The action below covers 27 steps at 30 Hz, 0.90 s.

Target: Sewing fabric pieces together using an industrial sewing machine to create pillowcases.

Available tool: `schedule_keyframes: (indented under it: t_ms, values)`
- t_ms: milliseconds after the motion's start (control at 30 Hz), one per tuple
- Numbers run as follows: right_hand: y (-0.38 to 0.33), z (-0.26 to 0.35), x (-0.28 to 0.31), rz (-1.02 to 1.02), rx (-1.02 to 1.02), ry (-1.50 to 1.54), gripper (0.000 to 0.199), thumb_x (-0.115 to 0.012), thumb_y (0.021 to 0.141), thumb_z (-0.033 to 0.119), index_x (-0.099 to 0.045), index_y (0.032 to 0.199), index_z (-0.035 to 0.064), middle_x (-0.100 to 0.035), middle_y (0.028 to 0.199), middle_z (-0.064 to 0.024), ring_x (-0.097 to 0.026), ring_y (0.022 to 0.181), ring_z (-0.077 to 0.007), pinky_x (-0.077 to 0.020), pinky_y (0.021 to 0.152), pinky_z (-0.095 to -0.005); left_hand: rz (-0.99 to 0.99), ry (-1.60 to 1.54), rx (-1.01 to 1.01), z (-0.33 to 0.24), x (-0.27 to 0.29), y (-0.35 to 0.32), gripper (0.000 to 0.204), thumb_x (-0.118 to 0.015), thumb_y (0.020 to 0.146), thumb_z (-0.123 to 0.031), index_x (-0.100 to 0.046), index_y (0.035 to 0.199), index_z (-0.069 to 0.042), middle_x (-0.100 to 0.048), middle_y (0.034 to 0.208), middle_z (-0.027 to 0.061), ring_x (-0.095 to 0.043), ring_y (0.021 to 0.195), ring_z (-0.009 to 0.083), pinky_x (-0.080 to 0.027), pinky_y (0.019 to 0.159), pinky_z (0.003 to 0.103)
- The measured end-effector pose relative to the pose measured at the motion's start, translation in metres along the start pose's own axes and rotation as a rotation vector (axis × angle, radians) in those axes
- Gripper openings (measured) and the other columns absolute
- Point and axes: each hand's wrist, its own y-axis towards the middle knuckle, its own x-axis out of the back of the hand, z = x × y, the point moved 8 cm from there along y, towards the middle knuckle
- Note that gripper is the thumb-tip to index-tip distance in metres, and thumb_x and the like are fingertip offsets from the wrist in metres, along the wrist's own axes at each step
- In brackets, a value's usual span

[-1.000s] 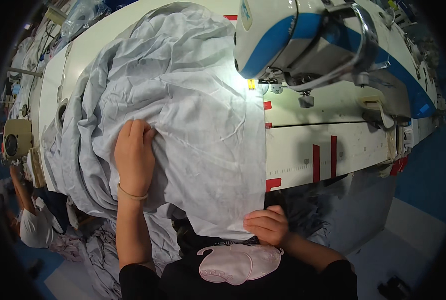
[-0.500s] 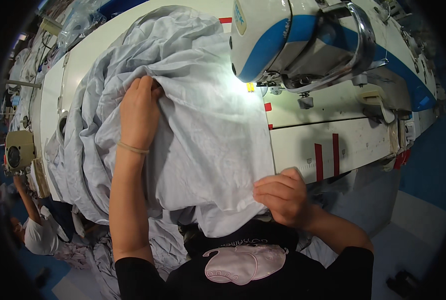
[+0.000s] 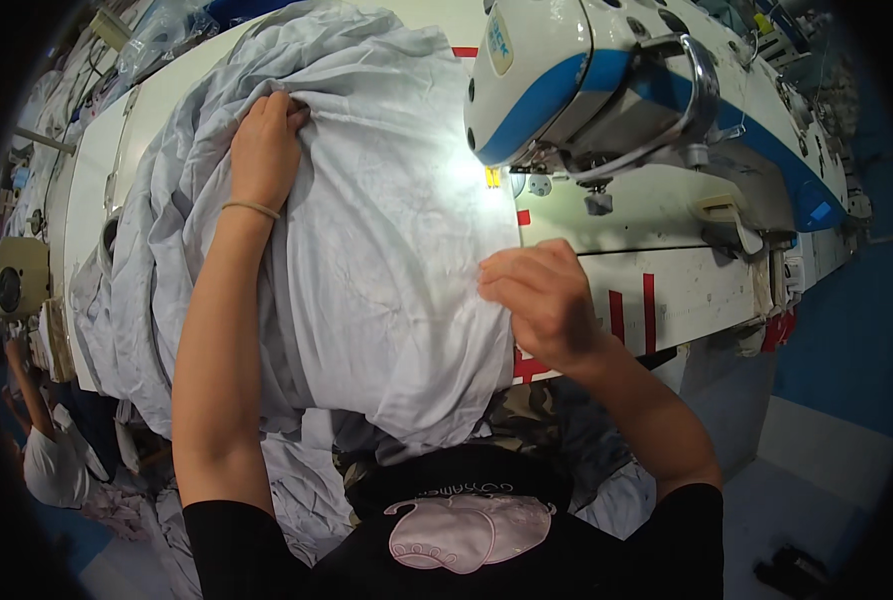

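A large pale grey cloth (image 3: 386,270) lies spread over the white table, bunched in folds on its left side. My left hand (image 3: 268,140) pinches a fold of it near the far left. Closer to me, my right hand (image 3: 541,300) grips the cloth's right edge between thumb and fingers. The far part of that edge runs up to the needle area of a white and blue sewing machine (image 3: 556,95), where a lamp lights the cloth brightly. A small yellow part (image 3: 492,178) shows beside the needle area; the needle itself is hidden.
Red tape strips (image 3: 649,314) mark the white table (image 3: 606,275) to the right. More grey cloth (image 3: 316,490) hangs below the front edge. At far left, another person (image 3: 58,465) sits near a beige machine (image 3: 20,278). Clear plastic bags (image 3: 166,40) lie at the back left.
Both my hands have moved away from me, the right one also slightly leftward along the cloth's edge. The cloth's near right part has been drawn forward with it.
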Motion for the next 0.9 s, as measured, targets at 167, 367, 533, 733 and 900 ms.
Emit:
schedule_keyframes:
  t_ms: [167, 367, 533, 733, 900]
  values:
    - [-0.034, 0.015, 0.01, -0.109, -0.077, -0.074, 0.036, -0.056, 0.072, -0.013, -0.067, 0.104, -0.0006, -0.063, 0.117, -0.0163, -0.061, 0.107, -0.0344, -0.0472, 0.096, -0.0426, 0.265, -0.133, 0.183, -0.009, 0.045, -0.026, 0.033, -0.074, 0.087, -0.027, -0.062, 0.101, 0.001, -0.063, 0.091, 0.016, -0.062, 0.083, 0.031, -0.049, 0.077, 0.038]
    - [-0.166, 0.058, -0.023, -0.28, -0.69, 0.474, 0.046, -0.059, 0.085, -0.005, -0.053, 0.13, 0.0, -0.058, 0.127, -0.0141, -0.057, 0.118, -0.0273, -0.0472, 0.097, -0.039, 0.677, 0.055, 0.284, -0.037, 0.148, -0.181, 0.032, -0.074, 0.082, -0.015, -0.053, 0.103, -0.002, -0.058, 0.097, 0.0154, -0.063, 0.09, 0.0312, -0.05, 0.076, 0.041]
    - [-0.156, 0.076, -0.117, -0.078, -1.061, 1.408, 0.067, -0.064, 0.081, -0.005, -0.039, 0.144, -0.0013, -0.054, 0.136, -0.0169, -0.056, 0.124, -0.0279, -0.0454, 0.103, -0.0396, 0.438, -0.252, 0.506, 0.04, 0.175, -0.161, 0.007, -0.057, 0.09, -0.005, -0.055, 0.088, 0.001, -0.056, 0.064, 0.0143, -0.063, 0.058, 0.0222, -0.048, 0.058, 0.036]
    - [-0.107, 0.181, -0.04, 0.14, -0.762, 1.797, 0.062, -0.072, 0.076, -0.004, -0.051, 0.135, -0.0029, -0.064, 0.122, -0.0128, -0.061, 0.114, -0.021, -0.0467, 0.099, -0.0338, -0.105, 0.427, -0.061, 0.106, 0.253, 0.026, 0.021, -0.052, 0.093, -0.022, -0.054, 0.098, -0.002, -0.064, 0.081, 0.0232, -0.064, 0.079, 0.0436, -0.049, 0.071, 0.048]
    - [-0.181, 0.183, -0.079, 0.333, -0.99, 1.474, 0.063, -0.072, 0.078, 0.002, -0.05, 0.137, -0.0062, -0.064, 0.126, -0.0147, -0.062, 0.114, -0.0233, -0.0487, 0.1, -0.0382, 0.014, 0.632, -0.027, 0.164, 0.198, -0.017, 0.044, -0.063, 0.092, -0.038, -0.056, 0.108, 0.003, -0.058, 0.112, 0.0283, -0.057, 0.106, 0.0482, -0.048, 0.092, 0.047]
